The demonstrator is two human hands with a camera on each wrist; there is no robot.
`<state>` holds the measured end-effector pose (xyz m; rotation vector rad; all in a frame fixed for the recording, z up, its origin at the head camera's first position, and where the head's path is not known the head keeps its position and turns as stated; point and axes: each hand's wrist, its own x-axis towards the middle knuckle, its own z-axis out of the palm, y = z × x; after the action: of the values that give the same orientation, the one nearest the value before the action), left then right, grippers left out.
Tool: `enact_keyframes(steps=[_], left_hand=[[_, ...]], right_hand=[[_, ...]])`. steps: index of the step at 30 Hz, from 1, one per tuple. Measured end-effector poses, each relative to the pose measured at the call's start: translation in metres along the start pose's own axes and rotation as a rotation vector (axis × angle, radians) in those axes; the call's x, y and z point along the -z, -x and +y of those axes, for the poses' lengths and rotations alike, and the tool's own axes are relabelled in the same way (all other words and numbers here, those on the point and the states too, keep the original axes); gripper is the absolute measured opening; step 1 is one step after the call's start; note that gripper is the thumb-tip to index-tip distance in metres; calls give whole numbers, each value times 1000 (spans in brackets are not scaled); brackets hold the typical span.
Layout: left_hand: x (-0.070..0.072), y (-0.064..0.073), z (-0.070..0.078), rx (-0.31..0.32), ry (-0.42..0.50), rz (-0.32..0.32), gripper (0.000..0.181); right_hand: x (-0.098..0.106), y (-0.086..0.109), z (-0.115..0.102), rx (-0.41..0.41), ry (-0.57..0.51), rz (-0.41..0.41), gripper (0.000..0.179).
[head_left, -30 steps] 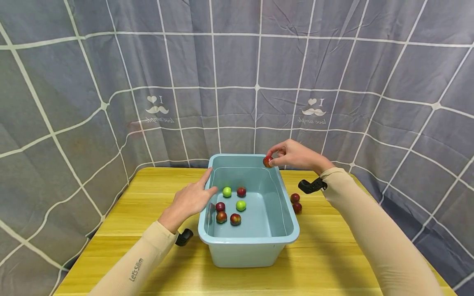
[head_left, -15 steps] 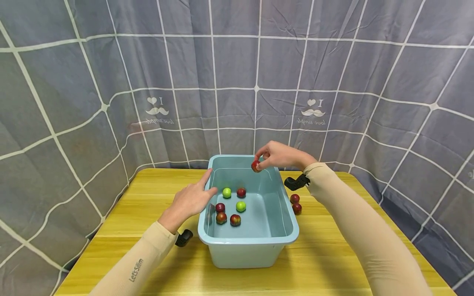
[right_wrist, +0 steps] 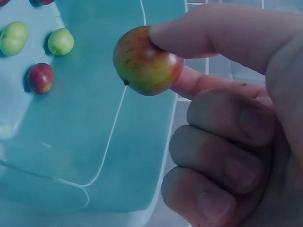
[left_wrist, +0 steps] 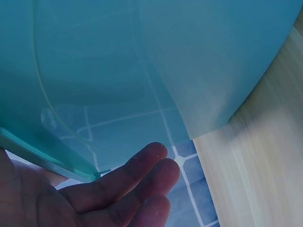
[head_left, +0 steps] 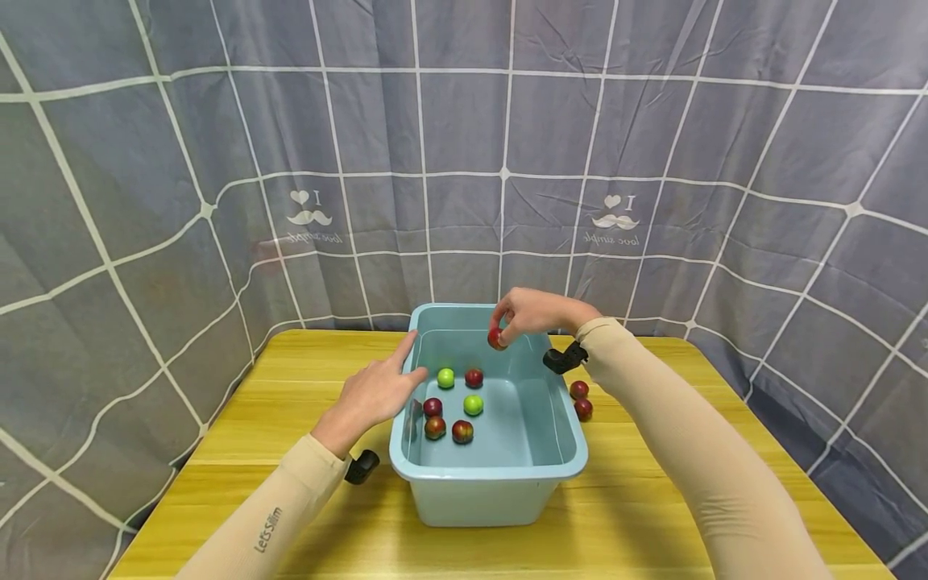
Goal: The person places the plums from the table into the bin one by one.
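Between right thumb and index finger, the right hand (head_left: 532, 312) pinches a red plum (right_wrist: 147, 61) with a yellow-green patch. It is held over the back right part of a pale blue plastic tub (head_left: 487, 473); the other fingers curl into the palm. The left hand (head_left: 371, 396) rests at the tub's left rim, thumb over the inner side and loosely straight fingers (left_wrist: 137, 189) outside below the rim. Inside the tub lie several dark red plums (head_left: 462, 432) and two green ones, one nearer the middle (head_left: 474, 404) and one farther back (head_left: 445, 378).
Two dark red plums (head_left: 583, 409) lie on the wooden table (head_left: 319, 362) just right of the tub. A grey curtain (head_left: 464, 121) with a white grid hangs behind and at both sides. Black wrist cameras (head_left: 565, 358) are strapped to both wrists.
The right hand has carried its plum leftward and slightly down, from the back right rim to over the tub's inside. The left hand and the plums in the tub have stayed put.
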<state>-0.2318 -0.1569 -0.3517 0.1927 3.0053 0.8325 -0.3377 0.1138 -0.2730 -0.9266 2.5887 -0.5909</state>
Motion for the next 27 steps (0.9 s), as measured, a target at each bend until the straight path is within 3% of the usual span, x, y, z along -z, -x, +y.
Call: enact_keyframes(steps=[8,17,27], left_hand=[[-1,0,1,-11,-16,9,76],[-1,0,2,-17,-13,10,76],[-1,0,1,-4,-17,7,76]], right_hand=[[-4,-3,0,-43,15,-39,17],[-1,2,1,-42,64,-7,26],[0,31,9,10,-13,124,22]])
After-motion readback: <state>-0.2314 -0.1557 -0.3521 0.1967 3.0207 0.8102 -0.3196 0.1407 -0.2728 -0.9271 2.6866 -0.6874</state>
